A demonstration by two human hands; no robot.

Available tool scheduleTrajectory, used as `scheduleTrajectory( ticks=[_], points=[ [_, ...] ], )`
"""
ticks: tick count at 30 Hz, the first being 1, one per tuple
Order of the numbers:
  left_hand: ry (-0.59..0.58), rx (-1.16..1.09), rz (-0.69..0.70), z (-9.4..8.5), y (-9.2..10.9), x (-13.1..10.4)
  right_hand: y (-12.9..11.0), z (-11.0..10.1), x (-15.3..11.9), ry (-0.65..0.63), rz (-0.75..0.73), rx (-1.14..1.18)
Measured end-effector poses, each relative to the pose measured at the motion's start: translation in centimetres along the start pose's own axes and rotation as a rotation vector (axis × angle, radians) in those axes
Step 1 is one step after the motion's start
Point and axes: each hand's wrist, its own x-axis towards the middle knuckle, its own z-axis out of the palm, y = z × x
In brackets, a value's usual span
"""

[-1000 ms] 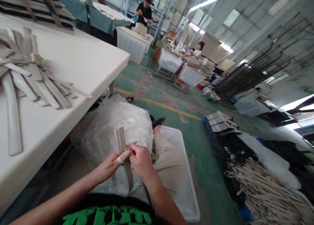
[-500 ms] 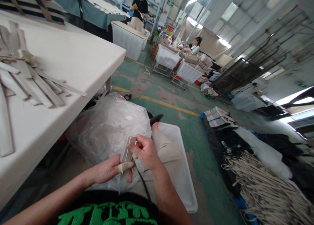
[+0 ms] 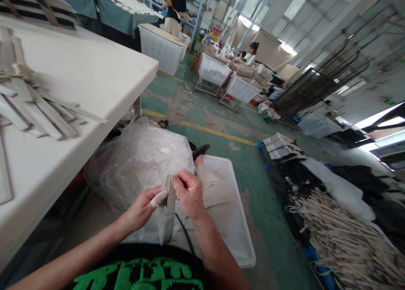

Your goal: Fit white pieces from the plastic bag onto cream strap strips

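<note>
A flat light-grey strip point(image 3: 167, 218) is held upright over my lap, its long body hanging down toward my shirt. My left hand point(image 3: 147, 205), with a wrapped thumb, grips its left side. At the strip's top end, my right hand point(image 3: 190, 193) pinches the edge between thumb and fingers. Behind the hands lies a crumpled clear plastic bag point(image 3: 145, 155). Similar pale strips point(image 3: 47, 108) lie in a loose pile on the white table point(image 3: 95, 70) at the left.
A white plastic tray point(image 3: 245, 235) is beside my leg. On the right are a heap of beige cords point(image 3: 341, 239) and a bundled stack point(image 3: 280, 146). Farther back stand white bins point(image 3: 161, 49) and wheeled carts point(image 3: 242, 89); one person point(image 3: 175, 7) stands, another point(image 3: 251, 53) is at a worktable.
The strip has turned so that its narrow edge faces me more. My left hand has shifted slightly left and up, its thumb now at the strip's side rather than across it.
</note>
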Motion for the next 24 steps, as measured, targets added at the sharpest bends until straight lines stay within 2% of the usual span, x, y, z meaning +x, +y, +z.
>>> scheduleTrajectory(
  ticks=[3, 8, 11, 15, 19, 22, 24],
  points=[
    [-0.015, -0.002, -0.004, 0.3, -0.3, 0.0, 0.1, 0.0, 0.0, 0.018, 0.007, -0.005],
    [-0.069, 0.016, -0.097, 0.5, -0.5, -0.4, 1.1, 0.0, -0.3, 0.011, 0.139, 0.042],
    [-0.092, 0.061, -0.107, 0.5, -0.9, -0.7, 1.5, -0.1, -0.4, 0.036, 0.174, 0.074],
    [-0.11, 0.176, -0.076, 0.7, -2.2, -1.1, 1.7, -0.7, 0.1, 0.111, 0.19, 0.108],
    [-0.182, 0.256, -0.086, 1.0, -3.7, -1.5, 1.8, -2.1, 1.1, 0.221, 0.174, 0.137],
    [-0.25, 0.244, -0.112, 1.1, -4.3, -1.7, 1.4, -3.5, 1.9, 0.305, 0.156, 0.131],
    [-0.252, 0.199, -0.122, 1.2, -4.2, -1.7, 0.9, -4.0, 2.3, 0.332, 0.145, 0.104]
  ],
)
